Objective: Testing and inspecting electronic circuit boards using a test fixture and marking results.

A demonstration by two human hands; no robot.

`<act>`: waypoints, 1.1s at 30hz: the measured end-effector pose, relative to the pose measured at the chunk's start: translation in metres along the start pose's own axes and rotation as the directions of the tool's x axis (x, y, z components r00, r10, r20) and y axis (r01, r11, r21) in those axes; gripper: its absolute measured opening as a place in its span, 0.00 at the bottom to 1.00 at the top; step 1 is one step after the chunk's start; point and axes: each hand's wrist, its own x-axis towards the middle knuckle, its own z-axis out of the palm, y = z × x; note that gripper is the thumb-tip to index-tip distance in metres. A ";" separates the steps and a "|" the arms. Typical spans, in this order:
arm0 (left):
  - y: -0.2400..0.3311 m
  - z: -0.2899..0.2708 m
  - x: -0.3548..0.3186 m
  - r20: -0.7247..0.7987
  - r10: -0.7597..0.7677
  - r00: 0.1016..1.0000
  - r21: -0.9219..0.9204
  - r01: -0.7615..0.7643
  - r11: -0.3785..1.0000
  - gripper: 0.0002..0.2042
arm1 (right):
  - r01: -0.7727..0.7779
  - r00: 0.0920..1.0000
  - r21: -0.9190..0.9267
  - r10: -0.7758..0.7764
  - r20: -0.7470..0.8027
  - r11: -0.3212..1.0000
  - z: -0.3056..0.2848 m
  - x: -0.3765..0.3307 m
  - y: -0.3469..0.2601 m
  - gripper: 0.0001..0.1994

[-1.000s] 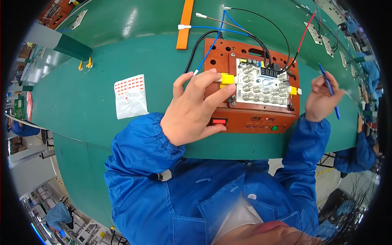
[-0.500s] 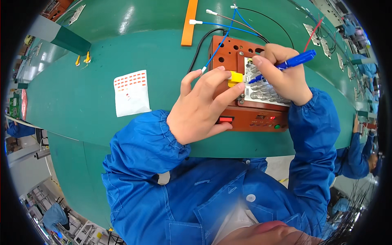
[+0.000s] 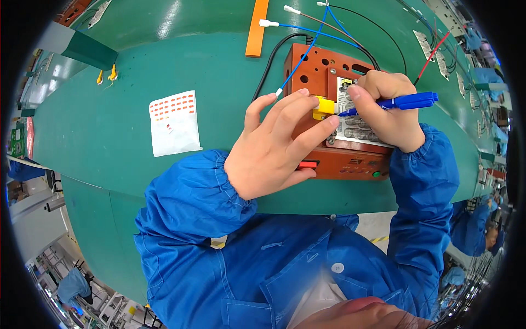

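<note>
Blue marker (image 3: 410,101) grasped in right hand (image 3: 390,119), tip just beside left hand (image 3: 272,147) of unclear grip.

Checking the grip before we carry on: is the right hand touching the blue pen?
Touching. The head view shows the right hand gripping the blue pen, which passes beneath the thumb and shows on both sides of it.

One marker (image 3: 410,101) in the right hand (image 3: 390,98), one brown box (image 3: 342,159) beneath, one sticker sheet (image 3: 178,134), one orange strip (image 3: 257,27) beyond the left hand (image 3: 276,145)
</note>
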 end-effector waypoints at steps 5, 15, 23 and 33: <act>0.001 0.000 0.000 0.002 0.001 1.000 -0.005 -0.001 1.000 0.49 | 0.026 1.000 -0.015 -0.026 -0.006 1.000 0.001 -0.003 -0.001 0.19; 0.005 -0.007 0.004 0.012 0.014 1.000 0.096 -0.015 0.995 0.52 | 0.151 0.917 0.808 0.225 -0.330 0.570 -0.068 -0.066 0.020 0.16; 0.025 -0.030 0.058 -0.088 0.110 0.990 0.130 -0.098 0.987 0.47 | 0.325 0.868 0.931 0.339 -0.364 0.168 -0.076 -0.099 0.067 0.19; 0.025 -0.040 0.120 0.288 0.120 0.950 0.003 -0.126 0.992 0.39 | -0.198 0.420 0.388 0.436 -0.796 0.900 -0.101 -0.130 0.191 0.17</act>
